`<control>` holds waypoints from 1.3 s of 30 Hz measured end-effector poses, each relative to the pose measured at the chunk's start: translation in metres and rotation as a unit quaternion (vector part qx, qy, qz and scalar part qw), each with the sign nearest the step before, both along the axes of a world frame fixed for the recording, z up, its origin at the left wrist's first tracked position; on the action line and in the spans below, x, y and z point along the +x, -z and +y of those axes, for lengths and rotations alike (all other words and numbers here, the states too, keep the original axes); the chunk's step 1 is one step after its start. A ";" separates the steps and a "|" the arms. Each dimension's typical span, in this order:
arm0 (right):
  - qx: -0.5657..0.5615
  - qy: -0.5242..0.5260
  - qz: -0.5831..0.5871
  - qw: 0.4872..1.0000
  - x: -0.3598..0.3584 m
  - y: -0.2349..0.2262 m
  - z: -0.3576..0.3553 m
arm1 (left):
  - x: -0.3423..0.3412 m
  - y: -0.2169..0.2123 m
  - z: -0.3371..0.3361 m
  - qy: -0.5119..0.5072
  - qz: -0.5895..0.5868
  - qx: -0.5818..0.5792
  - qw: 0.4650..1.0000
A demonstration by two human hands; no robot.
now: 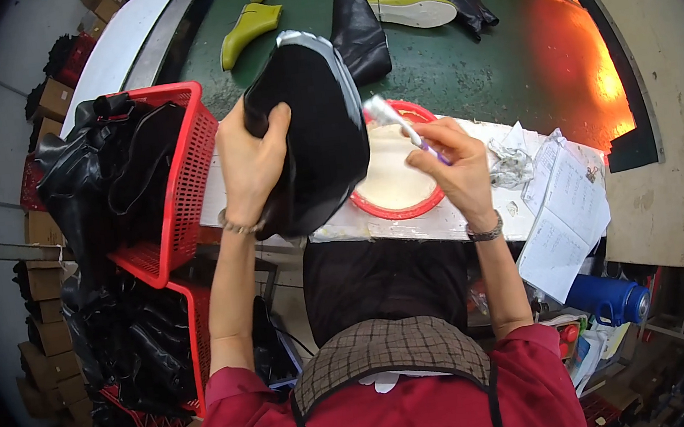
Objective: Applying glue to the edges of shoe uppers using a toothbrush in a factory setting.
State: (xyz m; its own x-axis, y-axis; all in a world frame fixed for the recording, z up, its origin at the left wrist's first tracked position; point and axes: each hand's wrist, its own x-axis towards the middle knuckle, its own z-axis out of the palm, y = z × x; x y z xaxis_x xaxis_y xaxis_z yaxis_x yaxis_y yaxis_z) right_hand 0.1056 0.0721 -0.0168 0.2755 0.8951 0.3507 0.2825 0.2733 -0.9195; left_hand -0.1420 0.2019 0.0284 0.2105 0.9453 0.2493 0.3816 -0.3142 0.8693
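Boot (323,135) is raised above the near edge of the bench (479,227), its lower right side overlapping the bowl (399,214) in view. Left hand (250,163) grasps it at the left side, thumb pressed on the black face; the fingers behind are hidden. Right hand (454,160) pinches the brush (395,116) by its handle, blurred tip just beside the boot's right edge; contact cannot be confirmed. Smearing is the main risk: a pale band (340,69) runs along the upper right edge, probably wet, and a shifted thumb or a brush of the second boot (360,38) behind could drag it. An overloaded tip may drip onto the black face or bench. If the one-sided grasp slackens, the boot could tip into the paste (393,181). A wide swing to the right could mark the rag (511,159) or papers (564,201)
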 end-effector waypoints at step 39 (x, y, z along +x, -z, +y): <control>-0.075 0.117 -0.379 0.915 0.043 0.009 -0.029 | -0.042 0.017 -0.068 0.194 0.068 0.101 0.974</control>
